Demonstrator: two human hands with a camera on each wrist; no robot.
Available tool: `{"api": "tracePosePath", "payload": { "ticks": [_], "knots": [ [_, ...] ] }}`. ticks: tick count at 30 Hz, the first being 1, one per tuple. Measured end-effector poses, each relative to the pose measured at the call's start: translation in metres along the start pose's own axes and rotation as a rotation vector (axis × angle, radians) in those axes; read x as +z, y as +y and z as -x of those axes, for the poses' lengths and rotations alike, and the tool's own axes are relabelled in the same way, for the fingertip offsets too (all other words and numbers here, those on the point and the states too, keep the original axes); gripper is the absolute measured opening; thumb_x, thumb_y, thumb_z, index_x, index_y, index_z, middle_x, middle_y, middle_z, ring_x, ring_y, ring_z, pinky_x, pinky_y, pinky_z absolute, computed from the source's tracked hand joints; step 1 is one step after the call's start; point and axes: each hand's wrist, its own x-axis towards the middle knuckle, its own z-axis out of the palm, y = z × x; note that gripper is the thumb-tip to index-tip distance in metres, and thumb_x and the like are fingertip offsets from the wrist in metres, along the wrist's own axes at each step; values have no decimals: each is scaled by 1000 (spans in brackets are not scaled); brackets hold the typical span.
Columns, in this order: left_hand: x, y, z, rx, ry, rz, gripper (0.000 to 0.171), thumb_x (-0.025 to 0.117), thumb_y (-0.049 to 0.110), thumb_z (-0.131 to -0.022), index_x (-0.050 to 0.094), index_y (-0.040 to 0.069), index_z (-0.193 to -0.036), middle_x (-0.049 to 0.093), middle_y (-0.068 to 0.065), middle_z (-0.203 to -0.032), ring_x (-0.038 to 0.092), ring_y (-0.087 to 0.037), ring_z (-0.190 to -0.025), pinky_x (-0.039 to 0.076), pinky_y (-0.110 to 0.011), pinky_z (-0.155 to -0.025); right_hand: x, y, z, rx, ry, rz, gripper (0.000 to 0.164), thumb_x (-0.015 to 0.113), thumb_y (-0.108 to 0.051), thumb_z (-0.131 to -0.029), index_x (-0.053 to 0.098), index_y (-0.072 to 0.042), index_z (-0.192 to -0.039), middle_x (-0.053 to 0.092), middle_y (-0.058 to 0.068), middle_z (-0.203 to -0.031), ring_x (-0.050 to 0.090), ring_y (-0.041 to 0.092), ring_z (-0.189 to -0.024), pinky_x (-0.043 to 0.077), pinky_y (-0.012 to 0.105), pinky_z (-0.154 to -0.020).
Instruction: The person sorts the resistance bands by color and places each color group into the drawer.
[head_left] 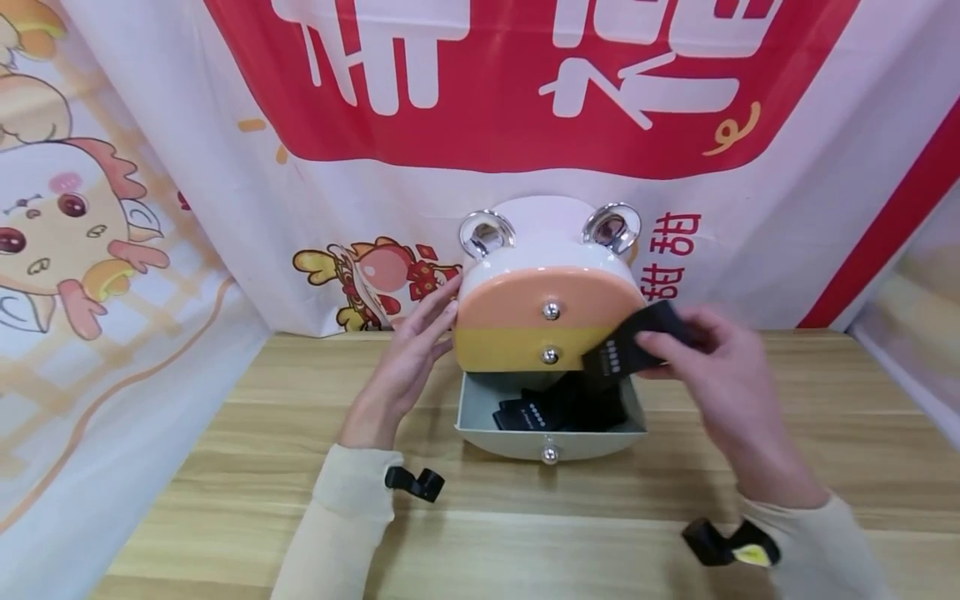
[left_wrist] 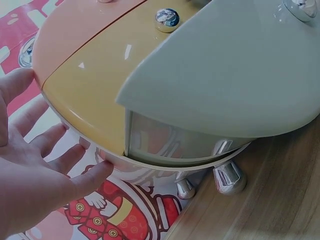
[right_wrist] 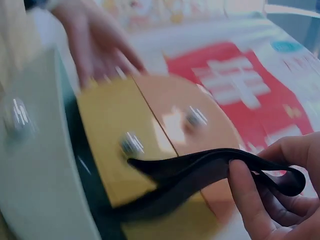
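A small rounded drawer cabinet (head_left: 551,308) has an orange drawer, a yellow drawer and a pale green bottom drawer (head_left: 498,442), which is pulled out. Inside that drawer lie several flat black pieces (head_left: 525,415) with white print. My right hand (head_left: 716,358) pinches a folded black piece (head_left: 630,346) with similar print between thumb and fingers; its lower end hangs at the drawer's right side. In the right wrist view the black piece (right_wrist: 200,172) looks thin and bent over in a loop. My left hand (head_left: 408,358) rests its spread fingers against the cabinet's left side, also seen in the left wrist view.
Two shiny ring-shaped ears (head_left: 487,233) stand on top of the cabinet, and silver feet (left_wrist: 230,177) hold it up. Close behind hangs a printed white and red cloth (head_left: 360,208). The wood-grain table (head_left: 525,542) extends in front.
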Motion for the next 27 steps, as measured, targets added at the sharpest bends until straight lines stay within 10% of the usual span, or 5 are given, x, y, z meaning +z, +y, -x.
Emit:
{"api": "tracePosePath", "payload": {
  "ticks": [11, 27],
  "knots": [
    [-1, -3, 0, 17, -5, 1, 48, 57, 37, -112, 51, 38, -160, 46, 12, -168, 45, -20, -154, 38, -54, -128, 98, 8, 11, 69, -252, -7, 26, 74, -11, -100, 67, 1, -123, 70, 22, -128, 75, 25, -104, 68, 37, -82],
    [0, -2, -1, 15, 2, -20, 49, 58, 40, -112, 50, 39, -160, 44, 13, -169, 44, -19, -155, 38, -56, -129, 70, 53, 7, -169, -146, 650, 27, 81, -21, -94, 75, -6, -116, 79, 13, -109, 69, 31, -98, 58, 46, -86]
  ]
}}
